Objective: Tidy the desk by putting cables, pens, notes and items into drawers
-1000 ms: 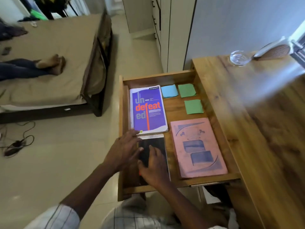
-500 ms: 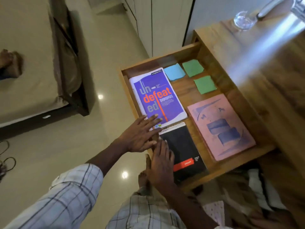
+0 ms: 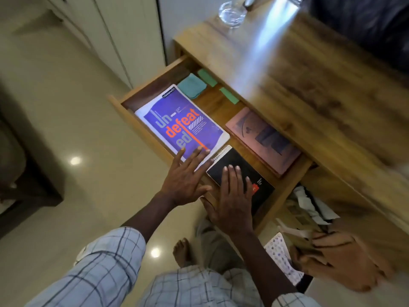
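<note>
The wooden drawer (image 3: pixel 124 101) stands open at the desk's left side. Inside lie a purple book (image 3: pixel 177 125) lettered "undefeated", a black spiral notepad (image 3: pixel 259 185), a pink book (image 3: pixel 259 136), a blue sticky note (image 3: pixel 191 86) and two green sticky notes (image 3: pixel 207 77). My left hand (image 3: pixel 186 176) lies flat, its straight fingers on the near corner of the purple book. My right hand (image 3: pixel 232 200) presses flat on the black notepad, fingers straight.
The wooden desk top (image 3: pixel 309 74) runs along the right, with a glass ashtray (image 3: pixel 231 13) at its far end. Clothes and papers (image 3: pixel 309 209) sit under the desk. White cupboard doors (image 3: pixel 124 41) stand behind the drawer. My bare foot (image 3: pixel 183 251) is on the tiled floor.
The view has swung down and to the left, so the bed has left the frame. My left hand slid up onto the purple book. My right hand stays flat on the black notepad.
</note>
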